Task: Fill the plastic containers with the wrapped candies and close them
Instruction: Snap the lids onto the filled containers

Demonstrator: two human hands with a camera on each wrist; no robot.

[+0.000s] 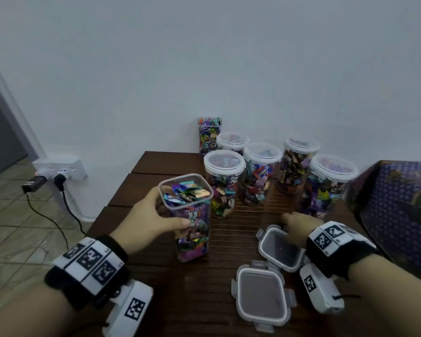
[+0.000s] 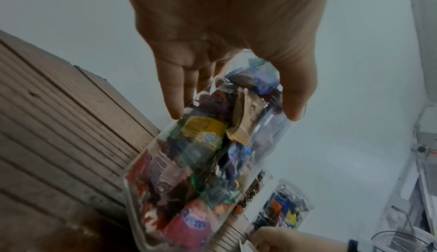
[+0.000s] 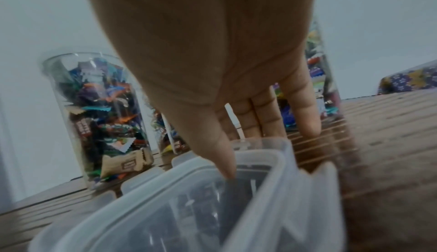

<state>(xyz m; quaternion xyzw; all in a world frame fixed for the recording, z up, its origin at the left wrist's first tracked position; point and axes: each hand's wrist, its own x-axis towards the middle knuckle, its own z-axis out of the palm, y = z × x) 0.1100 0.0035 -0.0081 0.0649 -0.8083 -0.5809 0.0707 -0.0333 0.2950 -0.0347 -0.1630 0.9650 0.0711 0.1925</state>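
Head view showed the left hand (image 1: pixel 144 216) wrapped around the upper half of a tall square container (image 1: pixel 188 215), thumb on the near face and fingers round the far side. The container stood upright on the dark slatted table (image 1: pixel 192 300) at about 10 o'clock from the table's middle, lidless and packed to the rim with wrapped candies (image 1: pixel 187 193). In the left wrist view the fingers (image 2: pixel 175 91) and thumb pressed opposite walls of the clear box, the candies lying between them.

At 4 o'clock from that container the right hand (image 1: pixel 295 227) reached onto a square lid (image 1: pixel 281 249) lying on the table. The right wrist view showed the thumb tip inside the lid's raised rim (image 3: pixel 236 155) and the fingers (image 3: pixel 305 106) stretched down beyond its far edge, so the lid lay pinched between them. A second square lid (image 1: pixel 261 294) lay flat at 6 o'clock of the first, just beside it.

At 12 o'clock stood five round jars with lids on (image 1: pixel 261 173), full of candies, and one open square container (image 1: pixel 209 135) behind them by the wall.
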